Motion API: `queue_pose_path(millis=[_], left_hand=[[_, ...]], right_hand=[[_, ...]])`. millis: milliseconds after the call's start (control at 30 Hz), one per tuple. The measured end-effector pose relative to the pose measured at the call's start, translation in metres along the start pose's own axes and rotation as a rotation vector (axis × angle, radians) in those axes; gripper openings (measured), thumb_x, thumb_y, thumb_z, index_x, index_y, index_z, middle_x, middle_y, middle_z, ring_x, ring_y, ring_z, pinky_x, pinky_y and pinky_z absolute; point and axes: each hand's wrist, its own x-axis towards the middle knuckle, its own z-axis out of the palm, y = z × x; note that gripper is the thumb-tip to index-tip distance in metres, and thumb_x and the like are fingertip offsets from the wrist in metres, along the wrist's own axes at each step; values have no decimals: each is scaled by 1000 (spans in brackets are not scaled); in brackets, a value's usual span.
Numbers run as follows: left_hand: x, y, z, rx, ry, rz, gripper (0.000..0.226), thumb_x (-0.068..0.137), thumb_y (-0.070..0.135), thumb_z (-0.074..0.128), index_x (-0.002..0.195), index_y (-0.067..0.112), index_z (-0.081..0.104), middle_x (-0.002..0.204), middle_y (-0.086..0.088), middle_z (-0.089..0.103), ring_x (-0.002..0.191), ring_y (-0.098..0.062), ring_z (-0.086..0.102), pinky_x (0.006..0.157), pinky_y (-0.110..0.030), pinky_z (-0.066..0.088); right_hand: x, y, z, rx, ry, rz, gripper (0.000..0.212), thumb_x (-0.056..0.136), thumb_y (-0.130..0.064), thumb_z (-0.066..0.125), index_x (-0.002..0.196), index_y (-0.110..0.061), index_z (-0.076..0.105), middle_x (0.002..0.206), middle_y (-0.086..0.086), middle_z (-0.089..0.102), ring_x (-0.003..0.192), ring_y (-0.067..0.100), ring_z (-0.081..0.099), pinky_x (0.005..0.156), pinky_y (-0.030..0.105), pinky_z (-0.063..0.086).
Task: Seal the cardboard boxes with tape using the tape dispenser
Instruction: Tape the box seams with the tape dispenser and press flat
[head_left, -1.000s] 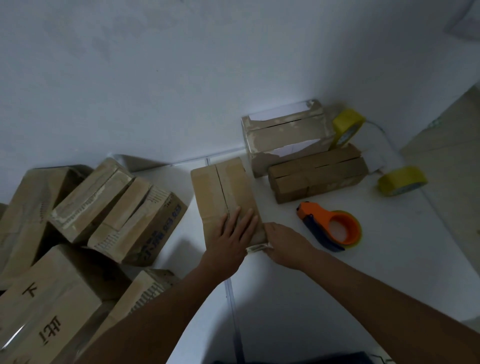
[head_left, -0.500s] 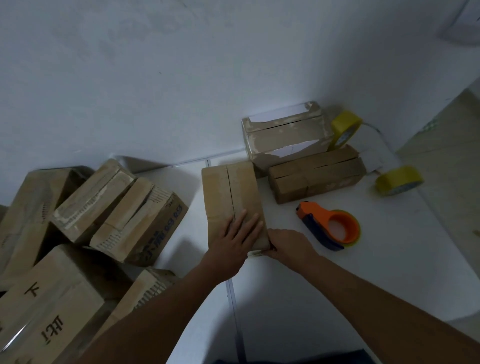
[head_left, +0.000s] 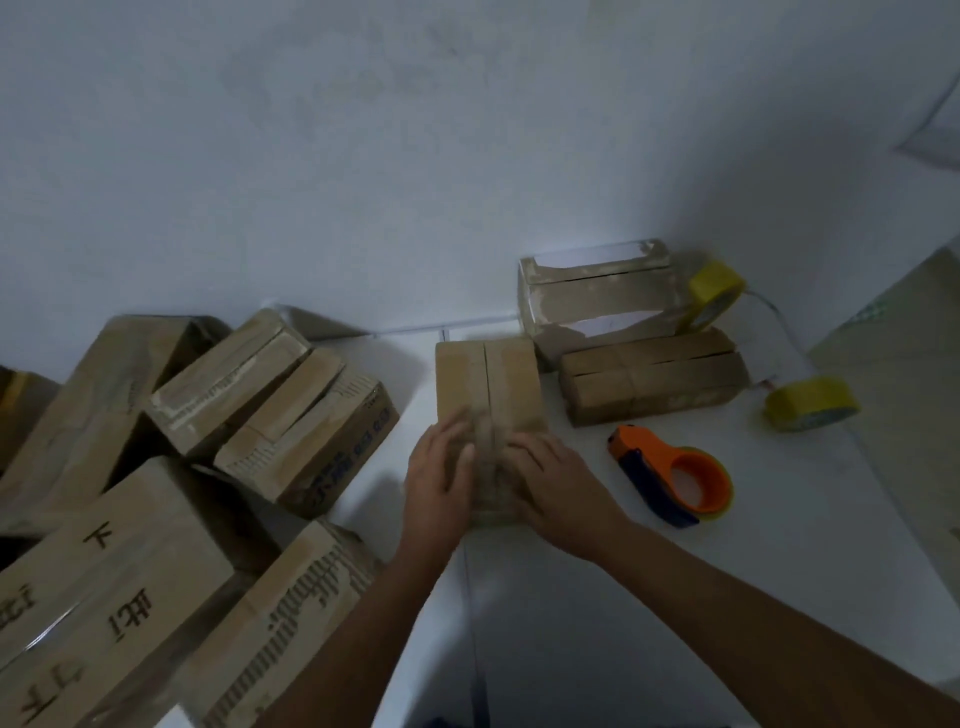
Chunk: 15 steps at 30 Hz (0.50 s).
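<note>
Both hands are covering the near end of the small cardboard box (head_left: 485, 387), and the fingers of the left hand (head_left: 439, 480) and right hand (head_left: 553, 486) are smearing with motion blur, so their exact lie is unclear. The pile of cartons (head_left: 124, 561) is running off the left and near edges. The dispenser's (head_left: 672, 480) blade is too small to make out.

The box (head_left: 485, 384) under my hands is matt brown cardboard, scuffed; the tape dispenser (head_left: 672, 480) is glossy orange plastic; the counter (head_left: 597, 597) looks smooth, matt white; the tape rolls (head_left: 810, 402) shiny yellow
</note>
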Motion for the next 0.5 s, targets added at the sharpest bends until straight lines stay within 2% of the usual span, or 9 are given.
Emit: queue_pose_path(millis=[33,100,200,267,400,500], left_hand=[[-14,-2,0,-131,81,-194,29,102,29,49,129,24,55,141,8,48,134,-9,41,111,-36,36],[-37,-4,3,-268,154,-497,37,100,29,53,137,26,47,149,4,40,141,-16,35,115,-39,32],[-55,-2,5,-486,165,-806,59,99,40,54,150,24,32,157,-3,30,144,-23,30,114,-40,31],[-59,-2,8,-677,181,-984,59,99,45,51,150,21,34,156,-3,34,142,-24,33,109,-37,30],[-68,-6,9,-944,187,-1128,46,104,40,43,142,14,46,142,-4,52,132,-19,45,110,-35,29],[-74,-9,6,-1017,252,-1135,36,101,32,51,129,10,57,121,-4,63,110,-14,57,101,-31,37]], right_hand=[[6,-7,7,-27,-58,-16,56,96,-43,47,146,-22,33,156,1,23,144,24,20,115,42,25],[14,-15,20,-141,-149,-7,66,95,-58,32,152,-27,20,162,0,2,149,26,-1,119,49,10],[13,-13,32,-262,-169,11,72,92,-65,14,154,-31,10,162,-1,-9,149,29,-8,119,51,3],[7,-8,36,-269,-165,18,69,93,-65,12,154,-33,6,161,-4,-13,149,27,-10,119,52,1],[-7,-6,42,-296,-162,44,66,95,-62,11,153,-35,-3,160,-5,-19,147,24,-20,117,51,-8],[-10,-8,43,-270,-160,55,66,94,-63,10,153,-35,-5,160,-4,-19,146,24,-22,115,49,-14]])
